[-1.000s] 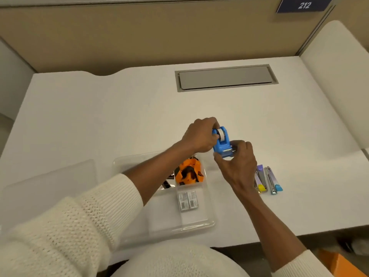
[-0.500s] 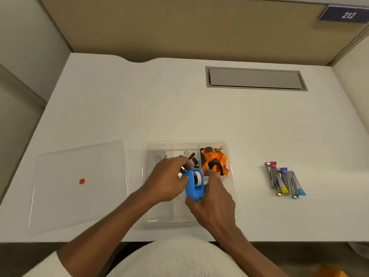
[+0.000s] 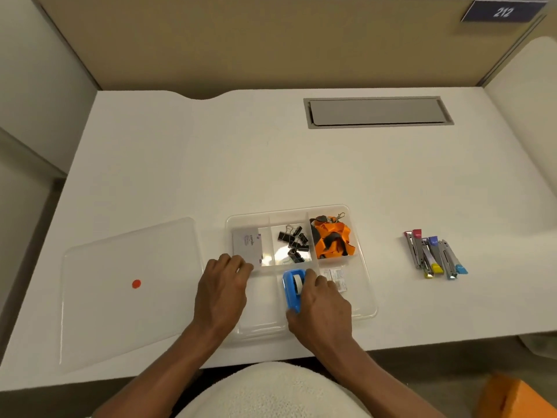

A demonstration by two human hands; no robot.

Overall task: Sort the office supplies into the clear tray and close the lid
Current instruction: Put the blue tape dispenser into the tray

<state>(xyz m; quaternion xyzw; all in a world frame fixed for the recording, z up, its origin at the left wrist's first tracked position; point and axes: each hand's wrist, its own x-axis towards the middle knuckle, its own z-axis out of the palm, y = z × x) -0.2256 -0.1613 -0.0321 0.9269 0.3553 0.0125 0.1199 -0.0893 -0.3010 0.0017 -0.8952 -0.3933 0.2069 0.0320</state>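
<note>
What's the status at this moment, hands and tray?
Right hand on blue tape dispenser in tray. Left hand empty at tray edge. Staplers outside; lid off.

White desk (image 3: 211,164) with grey cable hatch (image 3: 378,111) recessed near back edge. Tan partition (image 3: 256,40) behind, "212" sign (image 3: 502,11) top right. Orange box (image 3: 518,399) on floor, bottom right.

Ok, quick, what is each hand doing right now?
Left hand: holds nothing, curled, resting at the clear tray edge.
Right hand: fingers closed on the blue tape dispenser in the tray.
</note>
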